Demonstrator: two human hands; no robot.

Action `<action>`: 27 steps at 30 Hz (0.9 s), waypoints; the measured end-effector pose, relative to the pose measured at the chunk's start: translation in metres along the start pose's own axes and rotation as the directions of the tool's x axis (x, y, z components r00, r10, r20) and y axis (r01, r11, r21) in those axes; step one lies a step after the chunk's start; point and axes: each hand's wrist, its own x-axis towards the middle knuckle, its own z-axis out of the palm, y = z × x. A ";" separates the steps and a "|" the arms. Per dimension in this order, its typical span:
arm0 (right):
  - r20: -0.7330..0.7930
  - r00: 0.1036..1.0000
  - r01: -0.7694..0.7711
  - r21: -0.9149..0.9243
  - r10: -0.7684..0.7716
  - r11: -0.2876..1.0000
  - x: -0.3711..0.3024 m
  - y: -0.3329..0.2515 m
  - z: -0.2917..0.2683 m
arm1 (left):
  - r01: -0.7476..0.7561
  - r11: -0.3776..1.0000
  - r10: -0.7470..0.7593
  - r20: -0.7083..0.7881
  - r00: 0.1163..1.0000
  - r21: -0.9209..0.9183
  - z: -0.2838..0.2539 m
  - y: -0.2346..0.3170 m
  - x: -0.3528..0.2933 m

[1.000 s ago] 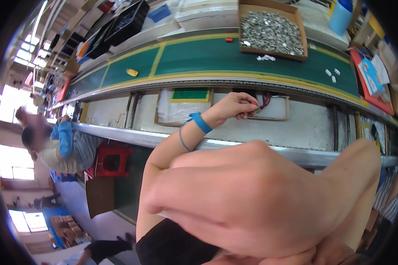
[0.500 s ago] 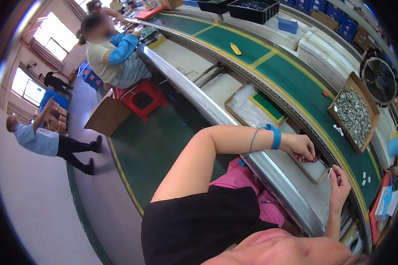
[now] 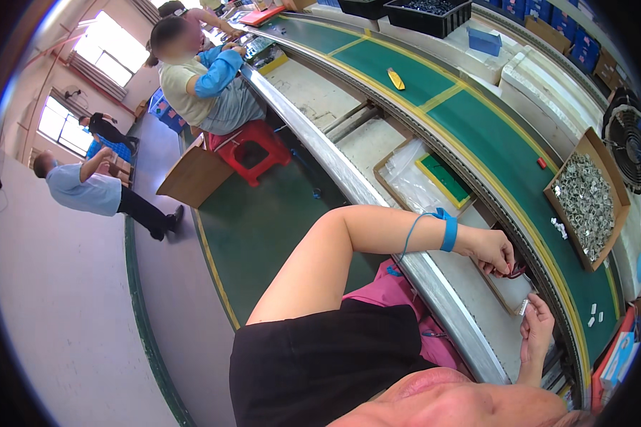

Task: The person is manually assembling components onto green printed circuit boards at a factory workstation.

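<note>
Red plastic stool (image 3: 253, 155), left, stands beside the bench's metal rail (image 3: 331, 169); further right, a yellow tool (image 3: 395, 78) lies on the green belt (image 3: 470, 124). The left hand (image 3: 491, 251), below a blue wrist strap (image 3: 449, 232), has its fingertips closed on a dark red item (image 3: 518, 272), partly hidden. Well apart from it lengthwise but near, no contact showing, the right hand (image 3: 538, 329) pinches a small white piece (image 3: 524, 307). At far right, a cardboard box (image 3: 610, 165) contains metallic parts (image 3: 584, 203).

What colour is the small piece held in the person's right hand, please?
The small piece is white, best seen in head view.
</note>
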 end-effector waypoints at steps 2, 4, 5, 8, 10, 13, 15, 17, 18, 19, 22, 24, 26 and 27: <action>0.034 0.999 -0.039 0.030 0.038 0.999 0.001 0.006 -0.003 | 0.004 1.000 -0.004 -0.009 1.000 -0.006 0.000 0.001 -0.002; 0.063 0.996 -0.072 0.054 0.069 0.996 0.002 0.008 -0.003 | 0.001 1.000 -0.001 -0.013 1.000 -0.010 0.000 0.002 -0.003; 0.080 0.994 -0.077 0.044 0.073 0.996 0.002 0.008 -0.003 | -0.001 1.000 0.001 -0.005 1.000 -0.014 0.000 0.001 -0.002; 0.114 0.991 -0.068 -0.018 0.070 0.998 0.001 0.003 0.002 | 0.005 1.000 -0.005 0.000 1.000 -0.016 0.001 0.001 -0.004; 0.120 0.991 -0.054 -0.072 0.062 0.996 -0.001 0.004 0.004 | -0.005 1.000 0.005 0.010 1.000 -0.004 0.002 0.002 -0.005; 0.160 0.977 0.200 -0.437 -0.143 0.877 -0.003 0.010 0.009 | -0.006 1.000 0.006 0.010 1.000 -0.014 0.002 0.002 -0.005; 0.268 0.937 0.347 -0.676 -0.222 0.650 -0.011 0.002 0.019 | -0.006 1.000 0.006 0.010 1.000 -0.016 0.001 0.002 -0.005; 0.308 0.928 0.368 -0.676 -0.208 0.638 -0.014 0.001 0.021 | -0.008 1.000 0.008 0.012 1.000 -0.011 0.001 0.003 -0.005; 0.347 0.918 0.387 -0.676 -0.192 0.627 -0.015 0.000 0.021 | -0.004 1.000 0.005 0.013 1.000 -0.012 0.002 0.003 -0.005; 0.343 0.919 0.384 -0.677 -0.192 0.628 -0.016 0.000 0.021 | -0.001 1.000 0.001 0.013 1.000 -0.012 0.002 0.004 -0.005; 0.384 0.903 0.419 -0.687 -0.193 0.593 -0.015 0.000 0.021 | 0.001 1.000 -0.001 0.004 1.000 -0.015 0.003 0.003 -0.005; 0.420 0.886 0.454 -0.705 -0.196 0.545 -0.014 0.002 0.020 | 0.004 1.000 -0.003 0.003 1.000 -0.017 0.002 0.001 -0.004; 0.419 0.892 0.441 -0.726 -0.168 0.528 -0.015 0.000 0.023 | 0.002 1.000 -0.002 0.003 1.000 -0.022 0.000 0.000 -0.004; 0.420 0.895 0.434 -0.741 -0.152 0.512 -0.016 0.000 0.023 | -0.002 1.000 0.002 0.004 1.000 -0.016 0.001 0.001 -0.005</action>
